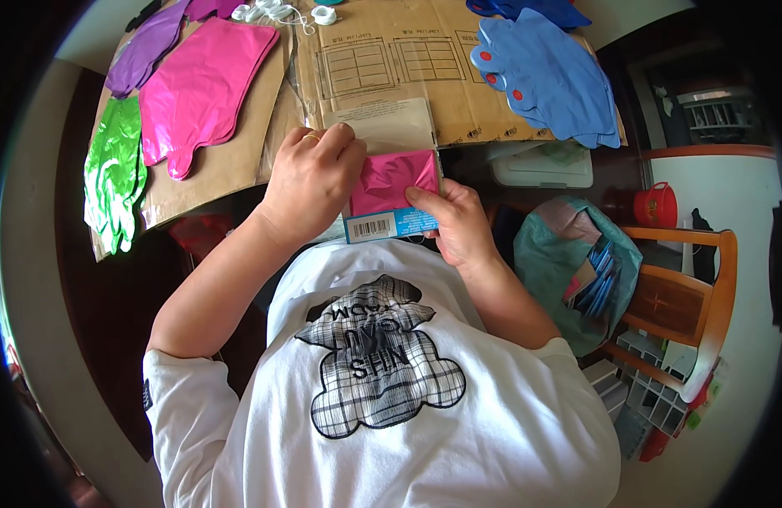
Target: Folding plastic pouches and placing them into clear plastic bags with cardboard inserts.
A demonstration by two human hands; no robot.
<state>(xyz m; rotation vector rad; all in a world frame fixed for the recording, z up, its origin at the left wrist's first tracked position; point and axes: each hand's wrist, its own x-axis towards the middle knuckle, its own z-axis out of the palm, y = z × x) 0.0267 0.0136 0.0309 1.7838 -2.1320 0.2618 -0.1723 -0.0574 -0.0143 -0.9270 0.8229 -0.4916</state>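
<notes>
My left hand (311, 182) and my right hand (459, 222) both hold a clear flat packet (397, 182) with a folded pink foil balloon inside and a blue card strip along its lower edge. The left hand's fingers pinch the packet's upper left corner, next to its clear flap. The right thumb presses on the packet's lower right part. I hold the packet just above my chest, over the near edge of a flattened cardboard sheet (425, 59).
On the cardboard lie a flat pink foil balloon (201, 85), a purple one (145, 46), a green one (112, 173) and a stack of blue ones (547, 76). White ribbon pieces (277, 13) lie at the top. A bag (569, 262) rests on a wooden chair (687, 296) to the right.
</notes>
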